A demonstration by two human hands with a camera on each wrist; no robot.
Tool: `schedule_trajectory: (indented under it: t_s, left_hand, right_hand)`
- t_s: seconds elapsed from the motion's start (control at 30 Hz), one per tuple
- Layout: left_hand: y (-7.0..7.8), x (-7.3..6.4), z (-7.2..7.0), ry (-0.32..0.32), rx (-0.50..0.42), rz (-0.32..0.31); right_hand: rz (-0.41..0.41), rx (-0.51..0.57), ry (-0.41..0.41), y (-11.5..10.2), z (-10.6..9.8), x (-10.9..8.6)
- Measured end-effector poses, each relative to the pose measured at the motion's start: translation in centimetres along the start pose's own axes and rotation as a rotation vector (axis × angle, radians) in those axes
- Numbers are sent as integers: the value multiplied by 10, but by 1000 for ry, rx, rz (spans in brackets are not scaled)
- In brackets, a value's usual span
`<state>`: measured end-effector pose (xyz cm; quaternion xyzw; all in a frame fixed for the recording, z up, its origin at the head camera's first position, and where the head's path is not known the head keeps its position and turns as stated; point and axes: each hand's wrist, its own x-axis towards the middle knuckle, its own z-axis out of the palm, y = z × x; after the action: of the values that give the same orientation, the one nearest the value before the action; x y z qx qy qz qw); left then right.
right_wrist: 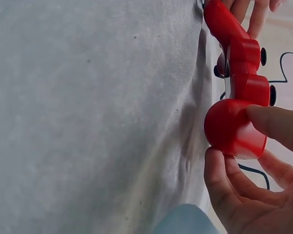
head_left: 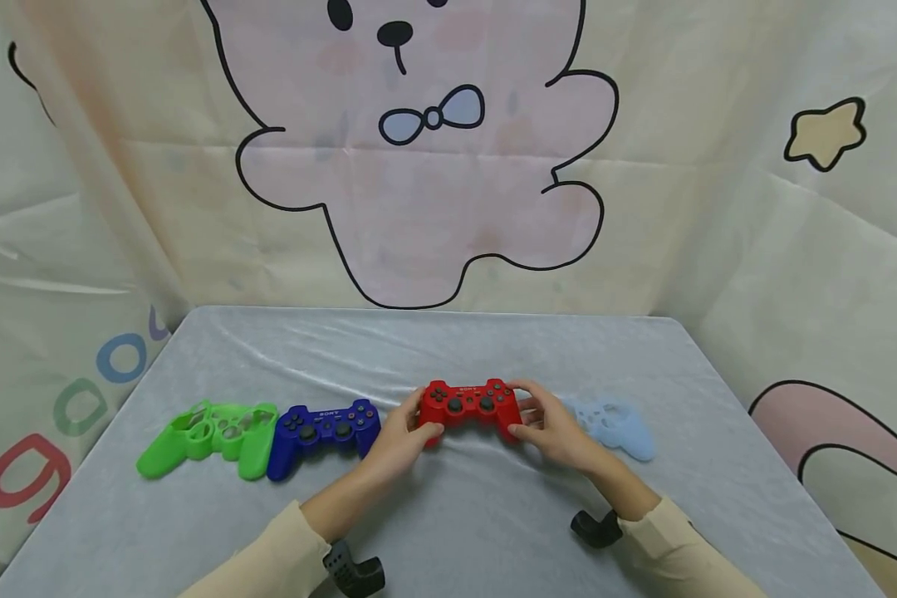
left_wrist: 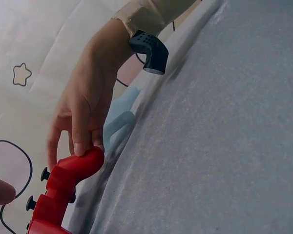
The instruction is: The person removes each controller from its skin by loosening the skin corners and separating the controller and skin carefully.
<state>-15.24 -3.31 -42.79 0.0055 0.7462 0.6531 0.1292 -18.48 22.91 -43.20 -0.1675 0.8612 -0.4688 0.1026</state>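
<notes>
A red game controller (head_left: 469,393) is between both hands in the middle of the table, its sticks and buttons facing up in the head view. My left hand (head_left: 396,442) grips its left handle, thumb on the near side. The right hand (head_left: 556,428) pinches the right handle; in the right wrist view the thumb lies on one side of the red handle (right_wrist: 232,126) and fingers on the other. A blue game controller (head_left: 286,453) lies left of my left hand. Just beyond the right hand is a pale blue controller cover (head_left: 615,425), partly hidden.
A green controller cover (head_left: 166,450) with cut-outs lies at the left, touching or nearly touching the blue controller. All this is on a table with a grey-blue cloth (head_left: 486,531). A printed curtain (head_left: 433,183) hangs behind the table's far edge and at both sides.
</notes>
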Motion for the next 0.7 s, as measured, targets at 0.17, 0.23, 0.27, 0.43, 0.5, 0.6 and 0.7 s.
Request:
schedule_trajectory:
  t_s: [0.17,0.23,0.27,0.43,0.5,0.6,0.7]
  left_hand:
    - [-2,-6,-2,-37,-33,5]
    - [-3,-8,-3,-48,-33,11]
    - [-4,-9,-3,-52,-28,19]
    - [-10,-13,-8,-77,-3,84]
    - [-12,-14,-9,-88,12,114]
    - [-14,-15,-10,-91,29,145]
    - [-15,-15,-10,-71,35,157]
  right_hand:
    - [-17,-24,-8,0,-1,-6]
    - [-29,-34,-20,0,-2,-7]
    - [-36,-37,-27,0,-2,-8]
    - [-37,-21,-51,-2,-1,-10]
    - [-37,-17,-52,-2,-2,-10]
    - [-34,-17,-56,-2,-2,-10]
    - [-22,-24,-53,0,-1,-10]
